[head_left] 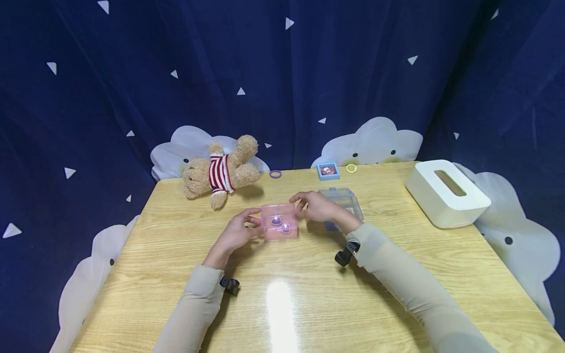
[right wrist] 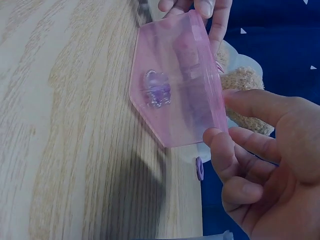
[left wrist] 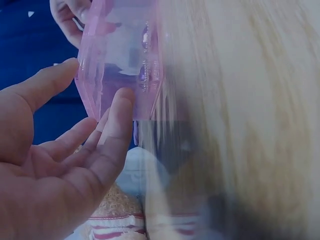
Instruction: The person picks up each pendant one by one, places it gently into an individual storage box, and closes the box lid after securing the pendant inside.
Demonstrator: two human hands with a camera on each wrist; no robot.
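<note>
A see-through pink plastic box (head_left: 280, 234) rests on the table between the two hands. Inside it sit two small purple pieces (head_left: 276, 221) with pale, beaded-looking edges. My left hand (head_left: 237, 230) is at the box's left end, its fairly straight fingers (left wrist: 122, 107) touching the wall and the thumb near the upper corner. From the right, my right hand (head_left: 314, 206) pinches the upper rim between thumb and index finger (right wrist: 218, 142), the other fingers loosely curled. Just beyond the right wrist lies a clear bluish box (head_left: 342, 196), partly hidden by that arm.
A teddy bear (head_left: 220, 171) in a striped shirt lies at the back left. Along the back edge are a purple ring (head_left: 275, 174), a blue-framed picture (head_left: 328, 171) and a yellow ring (head_left: 351, 168). A white tissue box (head_left: 446, 196) stands at the right.
</note>
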